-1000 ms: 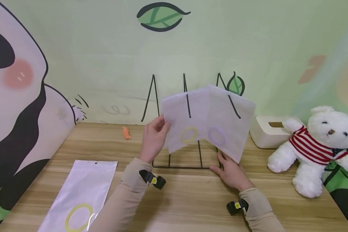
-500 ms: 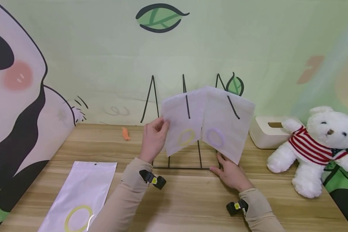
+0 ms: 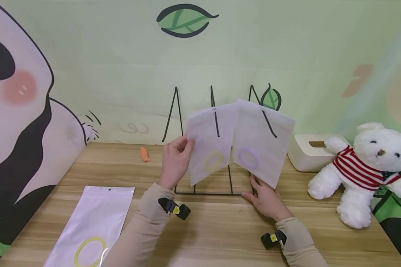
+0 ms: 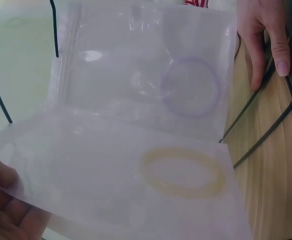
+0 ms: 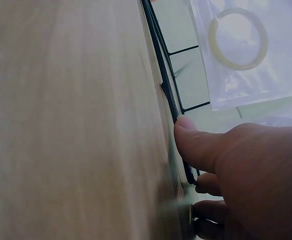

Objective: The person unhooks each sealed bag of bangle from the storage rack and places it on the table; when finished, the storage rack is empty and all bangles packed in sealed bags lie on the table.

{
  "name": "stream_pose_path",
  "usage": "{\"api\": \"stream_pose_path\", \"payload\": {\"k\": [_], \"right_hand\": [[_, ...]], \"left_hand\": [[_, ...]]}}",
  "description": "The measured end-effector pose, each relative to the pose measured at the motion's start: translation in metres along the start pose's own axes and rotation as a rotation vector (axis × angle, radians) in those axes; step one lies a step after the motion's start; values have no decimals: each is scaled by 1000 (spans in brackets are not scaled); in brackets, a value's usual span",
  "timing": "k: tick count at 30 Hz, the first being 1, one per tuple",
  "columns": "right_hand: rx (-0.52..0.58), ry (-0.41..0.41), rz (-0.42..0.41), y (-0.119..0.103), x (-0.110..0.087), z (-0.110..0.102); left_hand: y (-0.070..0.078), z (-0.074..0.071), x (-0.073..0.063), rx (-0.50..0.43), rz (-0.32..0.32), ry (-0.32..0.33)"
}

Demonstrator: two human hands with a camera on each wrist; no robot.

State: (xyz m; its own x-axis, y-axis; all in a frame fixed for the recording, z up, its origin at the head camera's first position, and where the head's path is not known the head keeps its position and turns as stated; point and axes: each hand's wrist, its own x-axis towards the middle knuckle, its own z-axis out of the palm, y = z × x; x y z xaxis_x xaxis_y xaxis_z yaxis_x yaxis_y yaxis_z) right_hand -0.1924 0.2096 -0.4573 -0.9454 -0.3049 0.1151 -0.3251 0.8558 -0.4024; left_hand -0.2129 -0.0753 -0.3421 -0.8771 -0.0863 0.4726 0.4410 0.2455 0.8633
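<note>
A black wire display rack (image 3: 176, 111) stands at the back of the table with three prongs. On its middle prong hangs a clear-white plastic bag with a yellow ring (image 3: 204, 128). A similar bag with a purple ring (image 3: 258, 133) hangs from the right prong, overlapping the first at the top. My left hand (image 3: 175, 160) pinches the yellow-ring bag's left edge between thumb and fingers, also seen in the left wrist view. At the rack's lower right corner my right hand (image 3: 267, 199) grips the base wire, thumb (image 5: 198, 145) on the front bar.
Another white bag with a yellow ring (image 3: 103, 207) lies flat at front left. A small orange object (image 3: 145, 154) lies behind it. To the right are a white tissue box (image 3: 305, 157) and a white teddy bear (image 3: 364, 163) in a striped shirt. A painted wall (image 3: 120, 74) rises behind.
The left bag's lower part has swung slightly down and left, parting a little from the purple-ring bag. My left hand has shifted slightly left; the right hand stays on the rack.
</note>
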Motion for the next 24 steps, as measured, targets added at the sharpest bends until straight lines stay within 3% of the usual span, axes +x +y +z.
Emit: {"api": "stream_pose_path", "payload": {"k": [9,24], "right_hand": [[-26,11,-14,0,0,1],[9,-80,70,-3,0,-4]], "left_hand": [[4,-4,-3,11,-17,-6],[7,-11,-8,-15,-27,-3]]}}
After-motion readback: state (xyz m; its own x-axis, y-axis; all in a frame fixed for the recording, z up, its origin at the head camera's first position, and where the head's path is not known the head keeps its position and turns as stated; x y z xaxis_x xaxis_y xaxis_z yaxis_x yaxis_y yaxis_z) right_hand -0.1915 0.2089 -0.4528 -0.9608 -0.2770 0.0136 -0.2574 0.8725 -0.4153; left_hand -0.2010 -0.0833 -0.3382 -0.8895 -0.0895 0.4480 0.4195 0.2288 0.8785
